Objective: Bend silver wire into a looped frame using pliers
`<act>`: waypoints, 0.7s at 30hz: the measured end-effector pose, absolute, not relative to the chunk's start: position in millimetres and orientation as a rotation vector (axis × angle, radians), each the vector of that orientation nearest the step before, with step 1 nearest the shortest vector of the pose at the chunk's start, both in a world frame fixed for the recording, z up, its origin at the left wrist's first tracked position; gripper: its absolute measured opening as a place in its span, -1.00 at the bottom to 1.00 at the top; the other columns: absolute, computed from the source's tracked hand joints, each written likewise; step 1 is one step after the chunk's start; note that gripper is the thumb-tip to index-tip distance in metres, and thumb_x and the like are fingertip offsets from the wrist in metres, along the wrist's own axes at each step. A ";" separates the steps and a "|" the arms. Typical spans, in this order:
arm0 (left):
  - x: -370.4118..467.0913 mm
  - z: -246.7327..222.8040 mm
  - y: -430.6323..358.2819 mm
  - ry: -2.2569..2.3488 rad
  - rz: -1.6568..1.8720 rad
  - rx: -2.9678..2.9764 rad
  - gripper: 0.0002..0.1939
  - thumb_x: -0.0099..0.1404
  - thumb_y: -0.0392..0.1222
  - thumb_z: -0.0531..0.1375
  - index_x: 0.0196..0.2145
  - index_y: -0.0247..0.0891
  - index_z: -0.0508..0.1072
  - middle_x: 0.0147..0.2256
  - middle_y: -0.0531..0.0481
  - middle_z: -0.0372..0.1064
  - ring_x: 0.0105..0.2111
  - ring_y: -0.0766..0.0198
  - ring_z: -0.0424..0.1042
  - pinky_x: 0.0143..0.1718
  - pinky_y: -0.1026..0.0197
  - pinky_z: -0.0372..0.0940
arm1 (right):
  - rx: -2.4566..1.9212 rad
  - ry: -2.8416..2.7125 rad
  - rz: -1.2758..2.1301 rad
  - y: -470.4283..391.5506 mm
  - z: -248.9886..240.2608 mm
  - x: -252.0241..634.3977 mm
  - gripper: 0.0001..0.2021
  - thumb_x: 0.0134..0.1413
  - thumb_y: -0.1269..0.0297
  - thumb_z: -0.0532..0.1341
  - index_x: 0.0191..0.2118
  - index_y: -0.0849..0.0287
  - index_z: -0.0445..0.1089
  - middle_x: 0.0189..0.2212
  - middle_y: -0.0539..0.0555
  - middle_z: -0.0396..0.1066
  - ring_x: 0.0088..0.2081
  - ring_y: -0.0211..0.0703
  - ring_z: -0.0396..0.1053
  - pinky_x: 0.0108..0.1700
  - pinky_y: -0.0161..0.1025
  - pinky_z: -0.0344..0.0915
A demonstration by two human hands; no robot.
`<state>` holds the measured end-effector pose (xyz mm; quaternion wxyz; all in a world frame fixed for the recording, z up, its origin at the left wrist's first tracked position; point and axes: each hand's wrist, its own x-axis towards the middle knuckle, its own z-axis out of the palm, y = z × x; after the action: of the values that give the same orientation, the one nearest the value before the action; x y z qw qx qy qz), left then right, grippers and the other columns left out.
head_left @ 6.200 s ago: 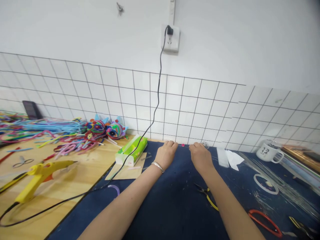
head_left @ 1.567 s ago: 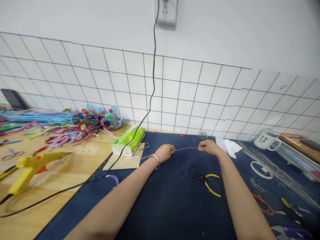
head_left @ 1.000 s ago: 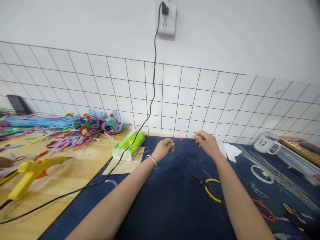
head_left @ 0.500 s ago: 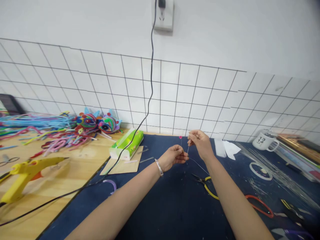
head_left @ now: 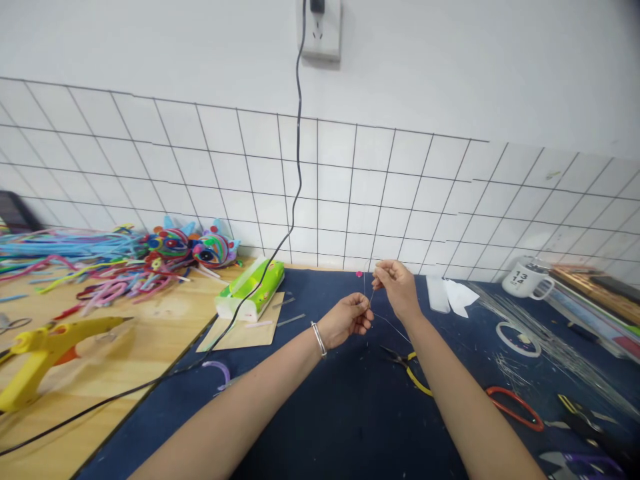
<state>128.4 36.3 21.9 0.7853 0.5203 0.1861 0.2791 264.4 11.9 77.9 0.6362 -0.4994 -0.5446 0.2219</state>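
My left hand (head_left: 349, 315), with a silver bangle at the wrist, pinches a thin wire (head_left: 371, 297) between thumb and fingers above the dark blue mat (head_left: 310, 413). Just up and to the right, my right hand (head_left: 396, 283) grips the same thin strand in a pinch. A loose length of it curves down to the right under my right forearm. Close to the fingertips shows a small pink bead-like piece (head_left: 359, 274); whether it is on the wire I cannot tell. Yellow-handled pliers (head_left: 416, 375) lie on the mat, partly behind my right forearm.
Left are a green tissue pack (head_left: 253, 288), a yellow glue gun (head_left: 47, 350) and colourful pipe cleaners (head_left: 95, 248). A black cord (head_left: 299, 133) hangs across the view. On the right are red-handled scissors (head_left: 515, 408), a wire coil (head_left: 518, 340), loose wires and a white mug (head_left: 523, 280).
My left fingers, stretched out before, are now curled in more. The strand between my hands slants slightly differently. The whole view has shifted a little.
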 end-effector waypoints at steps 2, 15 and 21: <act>128.5 23.4 34.9 0.399 0.628 1.135 -0.80 0.18 -0.07 0.10 -0.37 -0.25 0.18 -0.54 0.11 0.21 -0.66 0.48 0.20 -0.66 0.43 0.12 | -1.146 -1.238 0.504 12.2 77.3 265.2 -0.75 -0.05 0.12 0.13 -0.27 0.17 0.27 -0.49 0.00 0.36 -0.52 -0.27 0.33 -0.44 -0.28 0.33; 122.5 20.6 48.7 0.530 0.784 1.372 -0.83 0.20 -0.07 0.00 -0.40 -0.23 0.14 -0.59 0.17 0.08 -0.70 0.51 0.02 -0.69 0.46 -0.04 | -1.200 -1.270 0.555 15.2 73.4 277.9 -0.74 -0.09 0.08 0.15 -0.38 0.18 0.28 -0.49 0.03 0.38 -0.51 -0.26 0.34 -0.48 -0.30 0.31; 122.4 19.8 50.0 0.630 0.811 1.646 -0.81 0.24 -0.06 -0.08 -0.39 -0.22 0.16 -0.63 0.18 0.05 -0.71 0.48 0.00 -0.68 0.43 -0.06 | -1.241 -1.319 0.549 18.0 68.1 285.0 -0.74 -0.08 0.08 0.13 -0.37 0.18 0.26 -0.50 0.03 0.36 -0.51 -0.25 0.34 -0.49 -0.30 0.32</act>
<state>122.4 50.0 19.8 0.5651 0.6999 0.2680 0.3449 285.0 18.0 68.1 0.5849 -0.5319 -0.5654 0.2351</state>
